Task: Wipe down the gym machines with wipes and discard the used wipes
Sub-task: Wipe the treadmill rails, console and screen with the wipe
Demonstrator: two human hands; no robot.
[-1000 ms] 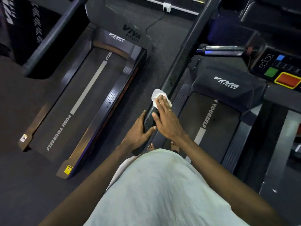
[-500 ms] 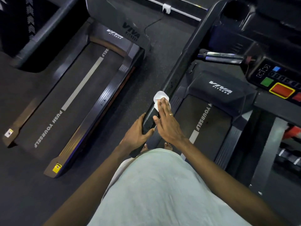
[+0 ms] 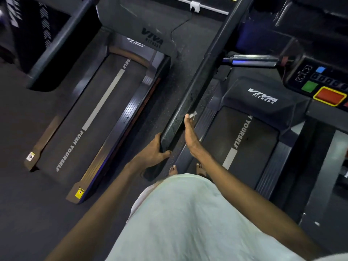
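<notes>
I took the black rail (image 3: 188,102) as the reference for every position.

Left hand (image 3: 153,150): it grasped the near end of the rail, with the fingers wrapped over the rail's left edge and the thumb hooked under the end.

Right hand (image 3: 190,134): I saw it edge-on, laid flat along the right side of the rail, just past the near end. The fingers were straight and released, not clenched.

Wipe (image 3: 193,115): only a small white corner showed at the right fingertips, against the right side of the rail. The hand hid the remainder, so I could not tell how the wipe was folded.

Belt (image 3: 235,140): to the right of the rail and below it, with a grey stripe.

Console (image 3: 323,85): well to the right of the rail's far half, carrying a green and a red button.

Second treadmill (image 3: 105,113): left of the rail, well apart, lying parallel to it.

Feet (image 3: 173,169): bare, below the rail's near end
</notes>
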